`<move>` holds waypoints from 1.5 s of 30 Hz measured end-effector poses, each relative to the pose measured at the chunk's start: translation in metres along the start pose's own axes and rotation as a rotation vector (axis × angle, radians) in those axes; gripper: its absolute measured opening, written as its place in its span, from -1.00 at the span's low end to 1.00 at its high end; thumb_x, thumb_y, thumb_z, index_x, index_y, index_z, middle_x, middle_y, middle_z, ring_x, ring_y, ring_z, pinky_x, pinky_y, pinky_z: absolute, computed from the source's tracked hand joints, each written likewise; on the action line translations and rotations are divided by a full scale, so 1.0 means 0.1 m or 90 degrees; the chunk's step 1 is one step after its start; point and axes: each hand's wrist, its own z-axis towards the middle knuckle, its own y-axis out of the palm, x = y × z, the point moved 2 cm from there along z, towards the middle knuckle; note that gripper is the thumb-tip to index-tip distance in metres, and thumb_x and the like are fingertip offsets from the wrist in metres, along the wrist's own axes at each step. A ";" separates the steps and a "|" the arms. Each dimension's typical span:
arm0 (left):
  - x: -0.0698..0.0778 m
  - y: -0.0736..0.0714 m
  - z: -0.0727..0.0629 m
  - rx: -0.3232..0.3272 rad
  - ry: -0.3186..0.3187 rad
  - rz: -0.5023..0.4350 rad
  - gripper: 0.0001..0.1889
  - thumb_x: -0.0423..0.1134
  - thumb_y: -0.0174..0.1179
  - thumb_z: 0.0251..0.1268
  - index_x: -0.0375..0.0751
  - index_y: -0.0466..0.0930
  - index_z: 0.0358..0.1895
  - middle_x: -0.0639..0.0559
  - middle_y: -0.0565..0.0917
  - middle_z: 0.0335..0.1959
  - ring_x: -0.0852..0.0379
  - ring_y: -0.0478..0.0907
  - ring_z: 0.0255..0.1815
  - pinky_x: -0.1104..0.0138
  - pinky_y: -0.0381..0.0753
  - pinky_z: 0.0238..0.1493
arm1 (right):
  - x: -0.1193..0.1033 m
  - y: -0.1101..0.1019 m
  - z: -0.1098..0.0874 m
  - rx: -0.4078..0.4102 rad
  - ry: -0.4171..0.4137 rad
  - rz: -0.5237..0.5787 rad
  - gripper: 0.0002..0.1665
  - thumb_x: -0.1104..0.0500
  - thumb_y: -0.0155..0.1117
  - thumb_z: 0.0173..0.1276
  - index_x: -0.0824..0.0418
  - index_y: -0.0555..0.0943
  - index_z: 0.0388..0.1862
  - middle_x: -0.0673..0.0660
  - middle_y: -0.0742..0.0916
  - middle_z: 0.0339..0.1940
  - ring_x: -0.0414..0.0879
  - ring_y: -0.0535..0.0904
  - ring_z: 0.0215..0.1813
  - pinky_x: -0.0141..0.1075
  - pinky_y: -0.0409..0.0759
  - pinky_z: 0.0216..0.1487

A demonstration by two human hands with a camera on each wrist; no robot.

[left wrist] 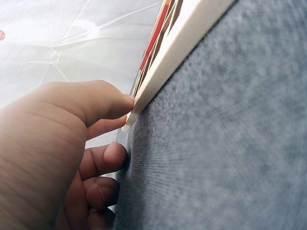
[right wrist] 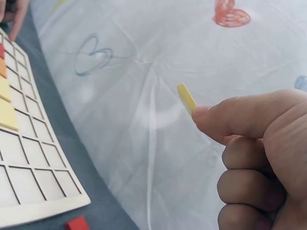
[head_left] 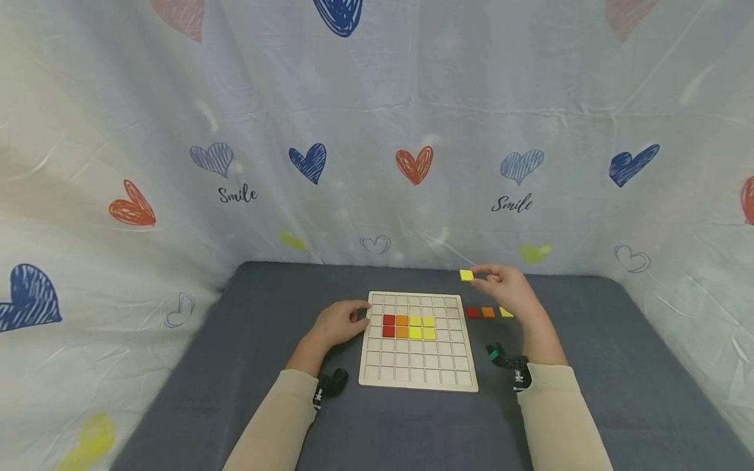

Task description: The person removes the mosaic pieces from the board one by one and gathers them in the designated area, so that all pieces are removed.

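A square wooden grid board (head_left: 389, 375) lies on the table. Two short rows of coloured tiles sit in its cells: red tiles (head_left: 389, 326) at the left, then orange tiles (head_left: 402, 326), then yellow tiles (head_left: 422, 327). At the board's left edge, the thumb and index finger of my left hand (head_left: 338, 322) touch the rim; the other fingers are loosely bent. Beyond the board's upper right corner, my right hand (head_left: 509, 288) pinches a yellow tile (right wrist: 186, 98) between thumb and index finger, raised off the table. Its remaining fingers are curled in.
Right of the board lie a loose red tile (head_left: 472, 313), an orange tile (head_left: 487, 313) and a yellow tile (head_left: 504, 312), the last partly covered by the right hand. A dark grey cloth (head_left: 400, 432) covers the table. Behind hangs a pale curtain (head_left: 365, 104) printed with hearts.
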 end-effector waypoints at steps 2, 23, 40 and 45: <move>0.00 0.00 0.00 -0.001 -0.001 0.002 -0.59 -0.08 0.29 0.43 -0.03 0.66 0.28 0.14 0.48 -0.57 0.17 0.33 -0.60 0.26 0.30 -0.48 | 0.03 -0.05 -0.01 0.007 0.005 -0.001 -0.52 0.01 0.32 0.52 0.20 0.62 0.31 -0.08 0.26 -0.72 0.00 0.41 -0.50 -0.19 0.30 -0.51; -0.06 0.08 -0.06 0.004 0.002 0.004 -0.60 -0.09 0.29 0.42 -0.03 0.67 0.27 0.15 0.47 -0.60 0.17 0.31 -0.62 0.25 0.29 -0.50 | 0.43 -0.48 -0.22 0.053 0.042 -0.041 -0.34 -0.14 0.26 0.53 0.28 0.54 0.38 -0.02 0.37 -0.66 -0.10 0.20 -0.61 -0.15 0.29 -0.45; -0.05 0.05 0.00 0.011 0.007 0.010 -0.59 -0.06 0.29 0.42 -0.04 0.67 0.27 0.15 0.48 -0.58 0.17 0.34 -0.60 0.26 0.31 -0.49 | 0.76 -0.67 -0.29 0.055 0.128 -0.115 -0.42 -0.02 0.17 0.59 0.35 0.50 0.37 -0.05 0.33 -0.65 -0.08 0.26 -0.49 -0.05 0.35 -0.28; -0.04 0.03 0.01 0.010 0.011 0.009 -0.59 -0.07 0.29 0.43 -0.04 0.66 0.28 0.15 0.47 -0.58 0.18 0.33 -0.61 0.26 0.31 -0.49 | 0.90 -0.68 -0.32 0.042 0.157 -0.129 -0.45 0.03 0.16 0.58 0.37 0.49 0.36 -0.03 0.30 -0.64 -0.07 0.25 -0.52 -0.07 0.33 -0.29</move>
